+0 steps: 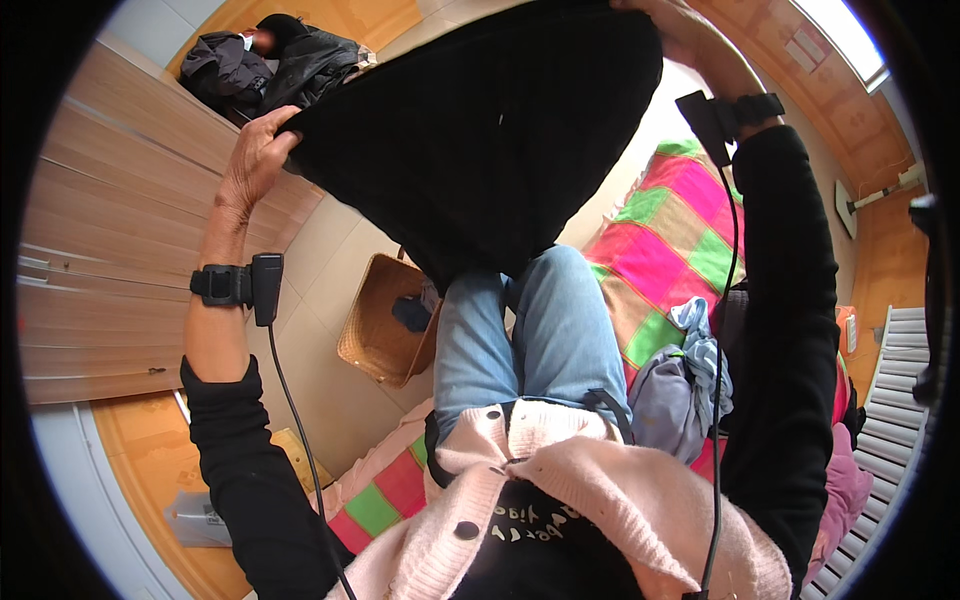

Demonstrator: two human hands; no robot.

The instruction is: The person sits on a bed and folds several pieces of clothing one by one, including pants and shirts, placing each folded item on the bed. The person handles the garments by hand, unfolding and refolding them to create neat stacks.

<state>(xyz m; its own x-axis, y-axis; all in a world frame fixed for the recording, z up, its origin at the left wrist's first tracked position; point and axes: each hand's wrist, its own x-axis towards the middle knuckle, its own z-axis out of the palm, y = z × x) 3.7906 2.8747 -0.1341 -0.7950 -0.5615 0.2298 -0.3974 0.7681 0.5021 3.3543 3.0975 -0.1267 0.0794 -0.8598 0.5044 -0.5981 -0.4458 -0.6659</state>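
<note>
A black piece of cloth, perhaps a garment, is stretched out above my knees between both hands. Its upper left corner is pinched by my left hand, thumb against the fingers. At the top of the view my right hand grips the other upper corner; part of this hand is cut off by the picture's edge. The cloth hangs down in a point towards my blue jeans. Each wrist wears a black strap with a small cabled device.
A woven basket with dark cloth inside stands on the tiled floor. Right of my legs, grey-blue clothes lie on a checkered bedspread. Wooden cabinet doors are at left, dark jackets at upper left, a white radiator at right.
</note>
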